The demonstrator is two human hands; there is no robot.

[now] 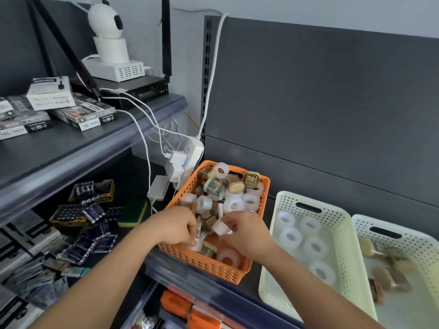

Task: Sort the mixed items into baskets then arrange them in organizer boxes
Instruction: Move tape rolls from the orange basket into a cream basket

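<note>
Two bare forearms come up from the six o'clock edge, and both hands are down in the orange plastic lattice basket. The right hand pinches a small white plastic piece between thumb and fingertips, just above the heap. The left hand, at nine o'clock from it, has its fingers curled down among the items near the basket's left wall. That spot is blurred, and I cannot tell whether they grip anything.

The orange basket is heaped with mixed items: translucent white tape rolls jumbled with small brown and beige wrapped blocks.

At three o'clock from it stands a cream perforated plastic basket holding only sorted white tape rolls. Just beside that, further towards three o'clock, a second cream perforated basket holds sorted brown and beige blocks, blurred.

At twelve o'clock from the left hand a white power strip hangs beside the orange basket's far left corner, with white plugs and cables in it. At nine o'clock, on a lower dark shelf, lie dark battery packs and a green and yellow sponge. Towards eleven o'clock, the grey upper shelf carries flat printed cartons, a black router and a white round security camera
</note>
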